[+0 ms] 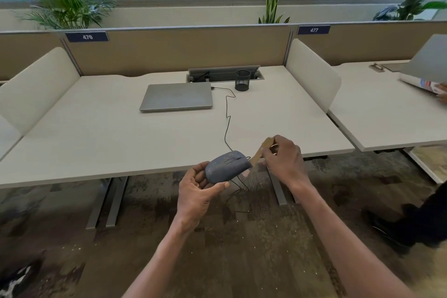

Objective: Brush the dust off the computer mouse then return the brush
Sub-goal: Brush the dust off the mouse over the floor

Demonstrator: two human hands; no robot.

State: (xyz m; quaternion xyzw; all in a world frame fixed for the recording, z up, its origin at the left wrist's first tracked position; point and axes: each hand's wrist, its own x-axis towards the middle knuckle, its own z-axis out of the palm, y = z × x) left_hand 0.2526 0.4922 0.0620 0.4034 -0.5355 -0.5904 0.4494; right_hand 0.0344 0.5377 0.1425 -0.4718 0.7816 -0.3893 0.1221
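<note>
The computer mouse (228, 166) is held up off the surface (121, 133), just in front of its near edge, cradled in the left hand (197, 191) with fingers curled under its rear and the thumb along its near side. Pale specks dot its dark shell. The right hand (281, 161) pinches the wooden handle of a small brush (260, 151), whose working end meets the front of the mouse; the bristles themselves are too blurred to make out. The mouse looks light and rigid, with a smooth curved shell that could slip, so a hold around its sides seems safest; its thin cable (227, 113) trails back to the closed laptop (177, 96) and may tug. A black mesh pen cup (242, 80) stands by the cable tray; I cannot tell what it holds.
</note>
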